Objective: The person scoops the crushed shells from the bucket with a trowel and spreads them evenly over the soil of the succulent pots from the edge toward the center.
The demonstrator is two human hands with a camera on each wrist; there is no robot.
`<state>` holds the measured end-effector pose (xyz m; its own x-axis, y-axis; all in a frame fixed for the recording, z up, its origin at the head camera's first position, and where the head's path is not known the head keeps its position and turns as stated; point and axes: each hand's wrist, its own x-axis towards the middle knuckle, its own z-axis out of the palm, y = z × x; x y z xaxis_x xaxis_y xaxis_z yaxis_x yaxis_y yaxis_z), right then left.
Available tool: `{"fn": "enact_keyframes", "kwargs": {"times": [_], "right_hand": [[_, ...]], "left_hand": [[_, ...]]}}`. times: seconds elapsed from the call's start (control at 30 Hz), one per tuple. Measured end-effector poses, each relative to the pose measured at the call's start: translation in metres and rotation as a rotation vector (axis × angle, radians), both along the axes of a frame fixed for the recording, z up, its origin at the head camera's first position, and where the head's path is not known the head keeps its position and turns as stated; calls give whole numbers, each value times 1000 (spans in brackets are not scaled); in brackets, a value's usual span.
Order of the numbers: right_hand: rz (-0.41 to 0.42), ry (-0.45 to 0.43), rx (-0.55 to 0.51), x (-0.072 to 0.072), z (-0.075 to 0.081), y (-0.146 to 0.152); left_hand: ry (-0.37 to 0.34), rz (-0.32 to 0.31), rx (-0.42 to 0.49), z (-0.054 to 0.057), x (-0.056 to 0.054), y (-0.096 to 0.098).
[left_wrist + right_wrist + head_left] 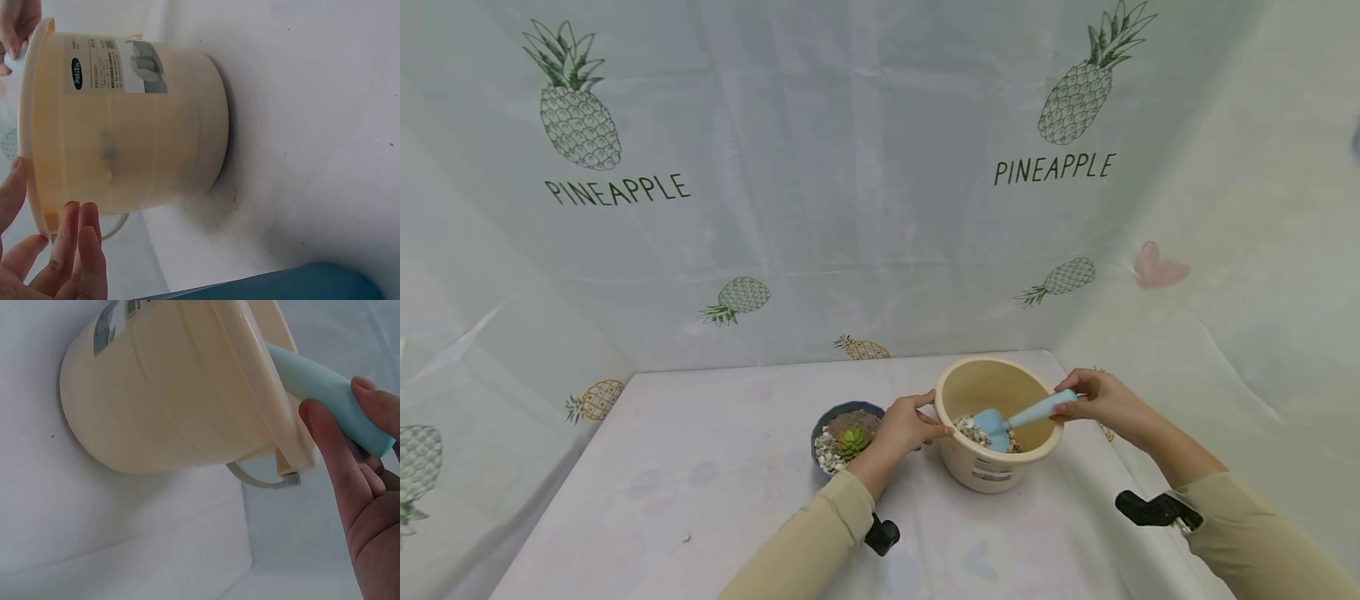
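A cream plastic bucket (992, 467) stands on the table, with pale gravel (972, 430) at its bottom. My left hand (910, 427) holds the bucket's left rim, thumb on the rim and fingers against the outer wall. In the right hand (1101, 404) is the handle of a light blue trowel (1037, 411), pinched between thumb and fingers over the right rim. The trowel slants down into the bucket, its blade at the gravel. Left of the bucket, partly covered by my left forearm, sits a dark blue pot (815, 446) with a green succulent (852, 442) and white stones.
A pale cloth covers the table (700, 508). Behind it hangs a curtain (850, 208) printed with pineapples. The bucket's thin grey handle (256, 482) hangs down at its side. A small crumb (687, 539) lies at the front left.
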<state>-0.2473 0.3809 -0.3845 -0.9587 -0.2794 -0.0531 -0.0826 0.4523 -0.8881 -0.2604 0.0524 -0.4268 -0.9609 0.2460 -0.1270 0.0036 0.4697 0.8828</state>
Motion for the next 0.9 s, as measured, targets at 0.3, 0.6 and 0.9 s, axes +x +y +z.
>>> {"fn": "enact_keyframes", "kwargs": {"times": [0.3, 0.6, 0.9], "right_hand": [[0, 51, -13, 4, 4, 6], [0, 74, -18, 4, 11, 7], [-32, 69, -52, 7, 8, 6]], "left_hand": [[7, -11, 11, 2, 1, 0], [8, -8, 12, 3, 1, -1], [6, 0, 8, 1, 2, -1]]}}
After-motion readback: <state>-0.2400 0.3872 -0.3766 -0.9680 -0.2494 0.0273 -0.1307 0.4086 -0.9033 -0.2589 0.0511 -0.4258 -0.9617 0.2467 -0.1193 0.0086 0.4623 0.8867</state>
